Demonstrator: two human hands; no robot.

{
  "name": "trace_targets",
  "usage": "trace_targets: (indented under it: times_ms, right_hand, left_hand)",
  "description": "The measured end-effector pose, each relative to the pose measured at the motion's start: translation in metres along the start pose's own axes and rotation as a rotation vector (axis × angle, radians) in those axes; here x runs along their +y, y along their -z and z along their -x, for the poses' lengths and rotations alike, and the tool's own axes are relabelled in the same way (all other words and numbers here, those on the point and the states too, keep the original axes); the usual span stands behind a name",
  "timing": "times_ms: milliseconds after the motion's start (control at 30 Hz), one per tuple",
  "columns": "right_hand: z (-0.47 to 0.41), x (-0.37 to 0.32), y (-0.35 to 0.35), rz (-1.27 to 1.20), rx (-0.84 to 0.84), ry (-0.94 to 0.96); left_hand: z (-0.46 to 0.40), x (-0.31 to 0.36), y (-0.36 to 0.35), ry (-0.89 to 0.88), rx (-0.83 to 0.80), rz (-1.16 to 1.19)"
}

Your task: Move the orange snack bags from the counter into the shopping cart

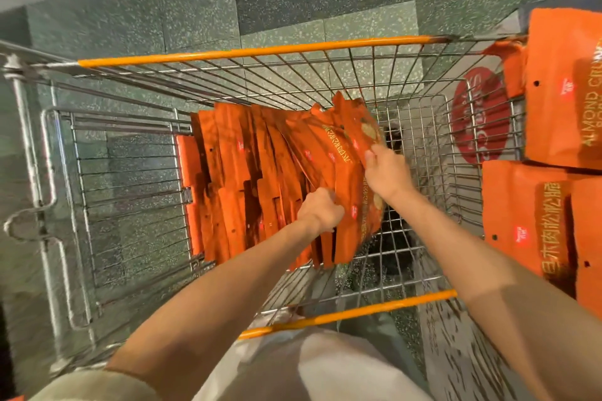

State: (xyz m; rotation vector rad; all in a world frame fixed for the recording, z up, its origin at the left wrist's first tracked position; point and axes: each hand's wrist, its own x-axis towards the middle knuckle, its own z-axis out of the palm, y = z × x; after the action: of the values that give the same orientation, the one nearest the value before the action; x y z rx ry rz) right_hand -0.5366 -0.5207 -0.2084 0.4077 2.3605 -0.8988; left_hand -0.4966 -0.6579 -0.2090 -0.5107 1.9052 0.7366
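A wire shopping cart (247, 50) with orange rails fills the middle of the view. Inside it, several orange snack bags (241, 172) stand on edge in a row leaning left. My left hand (321, 210) is closed on the lower edges of the rightmost bags. My right hand (387, 169) grips the outermost bag (350, 153) near its upper part and presses it against the row. More orange snack bags (560, 91) lie flat on the counter at the right, with others (524, 218) below them.
The cart's right half shows bare wire mesh (420, 205). A red round sign (479, 117) shows through the cart's right wall. Green speckled floor tiles (146, 10) surround the cart. The folded child-seat frame (49, 205) sits at the cart's left end.
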Motion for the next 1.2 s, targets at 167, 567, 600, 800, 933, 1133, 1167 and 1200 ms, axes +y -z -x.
trace_targets:
  times_ms: [167, 567, 600, 800, 933, 1133, 1167, 1200]
  right_hand:
    - [0.009, -0.008, 0.006, -0.175, -0.165, -0.001]
    - [0.079, 0.000, 0.045, -0.290, -0.051, 0.035]
    - [0.089, 0.001, 0.050, -0.294, -0.030, 0.042]
    - [0.175, 0.020, 0.080, -0.310, 0.125, 0.091]
    - [0.237, 0.038, 0.095, -0.287, 0.198, 0.135]
    - [0.323, 0.062, 0.110, -0.350, 0.305, 0.202]
    - [0.334, 0.068, 0.110, -0.344, 0.318, 0.202]
    - [0.344, 0.073, 0.109, -0.333, 0.333, 0.204]
  left_hand:
    - [-0.001, -0.005, -0.001, -0.026, -0.019, 0.020]
    - [0.040, 0.004, 0.010, -0.173, 0.139, -0.032]
    - [0.049, 0.007, 0.012, -0.200, 0.172, -0.047]
    - [0.111, 0.014, 0.011, -0.376, 0.341, -0.091]
    - [0.158, 0.017, 0.002, -0.513, 0.385, -0.122]
    - [0.219, 0.016, -0.031, -0.678, 0.418, -0.081]
    - [0.227, 0.016, -0.037, -0.697, 0.416, -0.085]
    - [0.233, 0.016, -0.044, -0.709, 0.409, -0.080]
